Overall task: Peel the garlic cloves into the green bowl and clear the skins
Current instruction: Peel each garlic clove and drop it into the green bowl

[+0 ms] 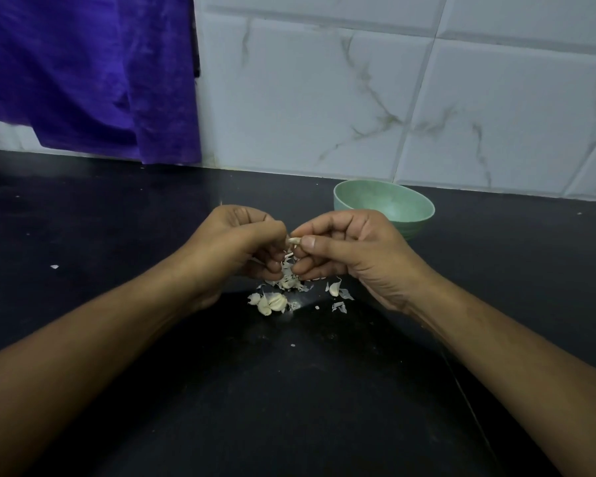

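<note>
Both hands meet above the black counter (pixel 289 390). My right hand (pixel 351 256) pinches a pale garlic clove (pixel 295 241) between thumb and forefinger. My left hand (pixel 234 246) has its fingers curled against the same clove and its loose skin. Below the hands lie a cluster of unpeeled cloves (pixel 270 303), a single clove (pixel 334 288) and several flakes of papery skin (pixel 289 282). The green bowl (pixel 413 201) stands just behind my right hand; the part of its inside that shows holds nothing.
A purple cloth (pixel 83 70) hangs over the back left of the counter. A white marbled tile wall (pixel 393 98) runs behind the bowl. A stray skin flake (pixel 54 266) lies far left on the counter.
</note>
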Available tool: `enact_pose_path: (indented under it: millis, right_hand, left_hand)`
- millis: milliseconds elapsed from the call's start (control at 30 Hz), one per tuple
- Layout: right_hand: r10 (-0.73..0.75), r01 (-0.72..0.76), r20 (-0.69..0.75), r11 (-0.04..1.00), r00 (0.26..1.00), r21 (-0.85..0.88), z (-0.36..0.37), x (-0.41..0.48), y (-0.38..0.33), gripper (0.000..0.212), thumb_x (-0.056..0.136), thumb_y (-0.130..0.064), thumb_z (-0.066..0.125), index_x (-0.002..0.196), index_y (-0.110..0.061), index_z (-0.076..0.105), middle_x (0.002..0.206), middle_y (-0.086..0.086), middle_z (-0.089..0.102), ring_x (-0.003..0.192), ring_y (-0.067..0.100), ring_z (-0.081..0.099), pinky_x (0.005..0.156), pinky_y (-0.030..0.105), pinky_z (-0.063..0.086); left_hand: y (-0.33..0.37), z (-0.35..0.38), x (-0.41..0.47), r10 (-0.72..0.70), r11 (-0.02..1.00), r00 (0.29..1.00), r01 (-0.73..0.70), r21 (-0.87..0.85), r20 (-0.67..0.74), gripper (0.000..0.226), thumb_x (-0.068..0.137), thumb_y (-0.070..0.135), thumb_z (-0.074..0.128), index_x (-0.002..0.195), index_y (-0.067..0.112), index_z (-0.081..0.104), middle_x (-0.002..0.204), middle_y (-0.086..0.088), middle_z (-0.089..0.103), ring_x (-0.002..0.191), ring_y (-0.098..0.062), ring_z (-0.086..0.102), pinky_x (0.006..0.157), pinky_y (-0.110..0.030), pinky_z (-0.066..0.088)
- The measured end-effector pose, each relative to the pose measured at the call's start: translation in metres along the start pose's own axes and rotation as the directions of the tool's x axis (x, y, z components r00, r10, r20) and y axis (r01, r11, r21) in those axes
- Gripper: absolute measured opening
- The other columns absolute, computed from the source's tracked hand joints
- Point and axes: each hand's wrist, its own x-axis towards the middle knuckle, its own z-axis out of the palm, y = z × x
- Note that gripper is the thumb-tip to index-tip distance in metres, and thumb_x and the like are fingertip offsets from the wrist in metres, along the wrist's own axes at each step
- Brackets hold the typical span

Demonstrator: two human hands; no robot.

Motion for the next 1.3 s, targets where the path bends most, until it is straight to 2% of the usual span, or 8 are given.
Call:
enact_pose_path:
  millis: [133, 233, 433, 600, 767, 867, 1100, 1300]
  right_hand:
    - [0.069, -0.073, 0.036, 0.99, 0.997, 0.118, 0.002, -0.001, -0.002, 0.016, 0.091, -0.002, 0.067, 0.106, 0.002, 0.071, 0.087, 0.015, 0.074, 0.075, 0.023, 0.076, 0.074, 0.036, 0.065]
    - [0.053, -0.056, 0.034, 0.992, 0.998, 0.117, 0.001, -0.001, -0.002, 0.019, 0.086, -0.003, 0.071, 0.105, 0.0, 0.071, 0.089, 0.017, 0.075, 0.077, 0.025, 0.076, 0.077, 0.039, 0.066]
    - [-0.098, 0.093, -0.052, 0.991, 0.994, -0.101, 0.002, -0.002, -0.001, 0.013, 0.088, 0.005, 0.074, 0.101, 0.002, 0.072, 0.083, 0.014, 0.075, 0.072, 0.024, 0.074, 0.068, 0.032, 0.064]
    - [-0.062, 0.065, -0.072, 0.997, 0.995, 0.03, 0.005, -0.001, 0.004, 0.013, 0.087, -0.007, 0.074, 0.098, -0.002, 0.076, 0.081, 0.014, 0.071, 0.073, 0.02, 0.069, 0.072, 0.037, 0.064]
    - [0.003, 0.018, -0.095, 0.974, 0.995, 0.225, 0.008, 0.003, 0.001, 0.023, 0.084, -0.012, 0.073, 0.103, -0.001, 0.074, 0.082, 0.01, 0.067, 0.072, 0.016, 0.065, 0.072, 0.035, 0.063]
    - [0.028, 0.002, -0.099, 0.959, 0.995, 0.283, 0.006, 0.003, -0.001, 0.023, 0.084, -0.01, 0.071, 0.104, 0.0, 0.072, 0.083, 0.01, 0.069, 0.071, 0.016, 0.066, 0.074, 0.035, 0.064]
    - [0.031, 0.007, -0.154, 0.972, 0.988, 0.237, 0.001, 0.003, 0.0, 0.015, 0.093, -0.005, 0.067, 0.108, -0.005, 0.068, 0.089, 0.012, 0.075, 0.075, 0.022, 0.074, 0.075, 0.037, 0.064]
    - [0.003, 0.018, -0.167, 0.993, 0.986, 0.12, 0.0, 0.0, -0.001, 0.019, 0.097, -0.007, 0.067, 0.115, -0.011, 0.069, 0.095, 0.013, 0.076, 0.082, 0.025, 0.075, 0.076, 0.035, 0.064]
  left_hand:
    - [0.001, 0.0, -0.001, 0.001, 0.999, 0.999, 0.0, -0.045, 0.038, 0.009, 0.069, 0.014, 0.066, 0.065, 0.007, 0.07, 0.063, -0.01, 0.061, 0.058, -0.016, 0.06, 0.059, -0.03, 0.06]
    - [0.002, 0.001, 0.0, -0.037, 0.997, 0.997, 0.041, -0.072, 0.061, 0.017, 0.083, 0.006, 0.069, 0.066, 0.009, 0.072, 0.065, -0.008, 0.061, 0.061, -0.016, 0.059, 0.06, -0.029, 0.06]
    - [0.002, 0.001, 0.0, -0.04, 0.995, 0.994, 0.048, -0.083, 0.098, 0.018, 0.092, 0.0, 0.062, 0.077, 0.004, 0.072, 0.067, -0.006, 0.062, 0.059, -0.012, 0.06, 0.057, -0.026, 0.06]
    - [0.001, -0.001, 0.002, -0.018, 0.995, 0.996, 0.026, -0.093, 0.089, 0.01, 0.092, 0.002, 0.063, 0.086, 0.0, 0.071, 0.067, -0.006, 0.062, 0.062, -0.013, 0.06, 0.06, -0.029, 0.061]
    - [-0.002, -0.001, 0.001, -0.007, 1.0, 0.993, 0.007, 0.002, 0.114, 0.017, 0.094, 0.002, 0.063, 0.093, -0.015, 0.066, 0.07, -0.009, 0.064, 0.063, -0.014, 0.063, 0.06, -0.028, 0.06]
    - [-0.002, 0.0, 0.002, 0.025, 0.999, 0.996, -0.027, 0.017, 0.087, 0.016, 0.095, 0.004, 0.065, 0.092, -0.011, 0.069, 0.069, -0.007, 0.065, 0.062, -0.013, 0.064, 0.057, -0.028, 0.059]
    - [-0.007, -0.012, 0.006, 0.22, 0.917, 0.975, -0.195, 0.348, -0.034, 0.024, 0.098, 0.026, 0.071, 0.084, 0.008, 0.075, 0.077, -0.011, 0.076, 0.075, -0.03, 0.076, 0.073, -0.053, 0.065]
    - [-0.007, -0.015, 0.007, 0.3, 0.837, 0.952, -0.232, 0.496, -0.06, 0.021, 0.092, 0.037, 0.077, 0.079, 0.021, 0.075, 0.07, -0.003, 0.075, 0.069, -0.023, 0.074, 0.073, -0.049, 0.062]
